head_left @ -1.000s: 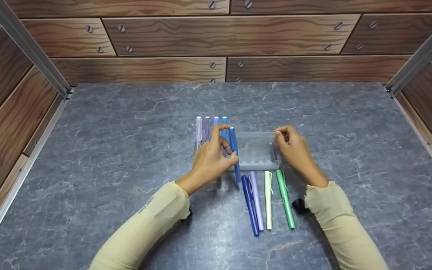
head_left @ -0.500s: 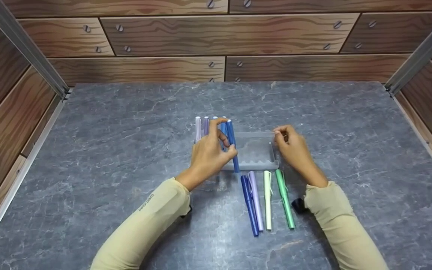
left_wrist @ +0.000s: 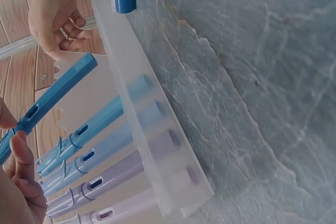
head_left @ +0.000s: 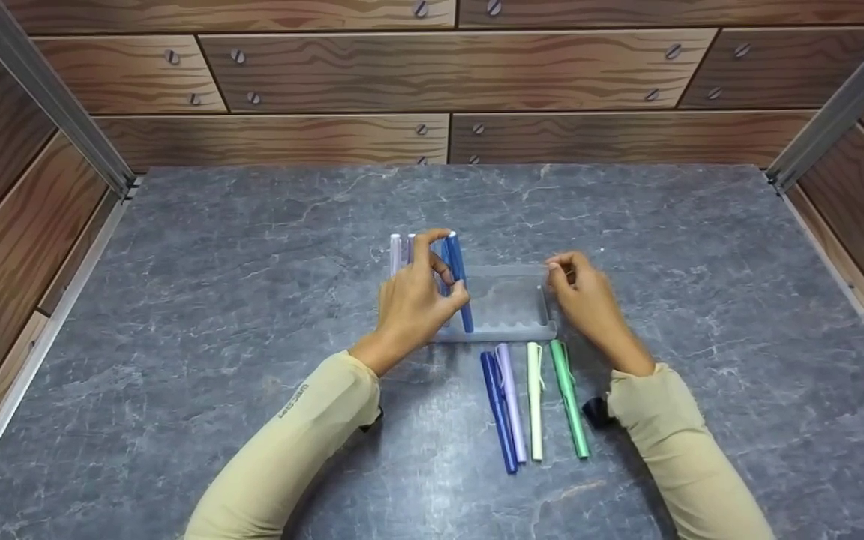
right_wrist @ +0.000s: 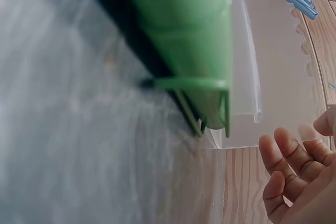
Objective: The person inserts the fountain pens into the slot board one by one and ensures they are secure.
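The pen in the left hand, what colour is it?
Medium blue pen, gripped by the left hand; clearest in the head view.

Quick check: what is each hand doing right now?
Left hand: fingers pinch the blue pen, over the clear tray.
Right hand: fingers curled at the tray's right edge; grip cannot be told.

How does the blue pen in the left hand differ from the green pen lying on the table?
The blue pen is pinched by the left hand and tilted over the clear tray; the green pen lies flat on the table, untouched, outside the tray. The blue pen is darker; the green pen is pale. Both share the same slim clipped shape.
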`<state>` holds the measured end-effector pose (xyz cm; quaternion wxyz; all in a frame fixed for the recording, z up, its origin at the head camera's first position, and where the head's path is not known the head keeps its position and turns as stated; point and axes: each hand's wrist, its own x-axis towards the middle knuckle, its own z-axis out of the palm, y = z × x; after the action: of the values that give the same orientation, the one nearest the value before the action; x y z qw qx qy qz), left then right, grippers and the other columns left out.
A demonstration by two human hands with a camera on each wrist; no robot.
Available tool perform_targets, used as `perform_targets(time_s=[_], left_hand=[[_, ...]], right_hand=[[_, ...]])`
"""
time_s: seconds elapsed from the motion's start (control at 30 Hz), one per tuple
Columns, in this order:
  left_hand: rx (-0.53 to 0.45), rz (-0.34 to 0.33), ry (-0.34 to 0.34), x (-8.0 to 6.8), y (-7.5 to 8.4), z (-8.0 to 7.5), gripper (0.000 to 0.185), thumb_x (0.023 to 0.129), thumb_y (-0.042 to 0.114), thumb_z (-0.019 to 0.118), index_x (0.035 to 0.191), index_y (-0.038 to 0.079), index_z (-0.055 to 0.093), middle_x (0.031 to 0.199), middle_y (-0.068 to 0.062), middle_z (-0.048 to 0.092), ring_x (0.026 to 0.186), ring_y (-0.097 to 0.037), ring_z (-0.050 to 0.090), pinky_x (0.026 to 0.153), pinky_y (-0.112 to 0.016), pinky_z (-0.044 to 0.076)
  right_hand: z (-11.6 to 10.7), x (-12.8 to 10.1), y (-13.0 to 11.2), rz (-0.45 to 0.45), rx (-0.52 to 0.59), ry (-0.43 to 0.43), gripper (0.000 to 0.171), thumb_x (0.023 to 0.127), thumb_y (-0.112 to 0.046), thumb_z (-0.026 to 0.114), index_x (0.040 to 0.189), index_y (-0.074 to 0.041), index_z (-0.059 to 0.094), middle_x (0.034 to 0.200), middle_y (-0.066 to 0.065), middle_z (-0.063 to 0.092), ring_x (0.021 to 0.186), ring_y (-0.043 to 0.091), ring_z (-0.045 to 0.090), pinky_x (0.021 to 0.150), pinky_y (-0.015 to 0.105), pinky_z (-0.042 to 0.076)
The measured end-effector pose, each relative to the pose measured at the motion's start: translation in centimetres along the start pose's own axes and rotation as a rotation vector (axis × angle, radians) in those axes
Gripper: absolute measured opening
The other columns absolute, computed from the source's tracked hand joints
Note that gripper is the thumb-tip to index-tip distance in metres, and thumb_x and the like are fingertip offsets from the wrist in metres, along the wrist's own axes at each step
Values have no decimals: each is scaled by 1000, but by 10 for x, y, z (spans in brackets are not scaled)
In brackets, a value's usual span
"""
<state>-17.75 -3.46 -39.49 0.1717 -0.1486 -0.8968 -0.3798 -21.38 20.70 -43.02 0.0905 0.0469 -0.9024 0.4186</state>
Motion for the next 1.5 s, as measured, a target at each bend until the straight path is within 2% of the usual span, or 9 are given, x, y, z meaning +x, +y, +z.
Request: perform_targets(time_s=[0.43,0.7,0.93,1.23,1.5], left_hand=[[51,27,19,2,-3,2,58,81,13,67,131,19,38,80,6,64,49,-4,38,43,-21,30],[133,61,26,3,-3,4,57,80,14,68,129,19,40,80,6,65,52,-7,48,45,-25,38],[148,69,15,4,-4,4,58,79,14,68,129,19,40,78,6,65,53,-10,53,46,-27,41],[180,41,-21,5,-5,8,57,79,15,67,130,18,43,75,6,66,51,-9,52,44,-26,40],[222,25,-65,6,-4,11,58,79,17,66,132,19,41,71,9,65,48,-9,48,41,-23,31]], right_hand=[[-1,0,0,-11,-3,0,21,98,-12,48,108,1,61,86,17,68,74,10,56,66,18,43],[1,0,1,-3,2,4,20,97,-11,49,107,1,61,85,16,68,73,10,55,66,18,42],[1,0,0,2,4,3,21,97,-11,48,108,2,61,86,18,68,73,9,56,66,17,43],[0,0,0,-10,-10,1,22,98,-13,49,109,1,60,86,17,68,72,5,56,64,15,43],[0,0,0,-11,4,7,21,98,-13,49,108,2,60,85,17,67,71,5,55,63,14,43]])
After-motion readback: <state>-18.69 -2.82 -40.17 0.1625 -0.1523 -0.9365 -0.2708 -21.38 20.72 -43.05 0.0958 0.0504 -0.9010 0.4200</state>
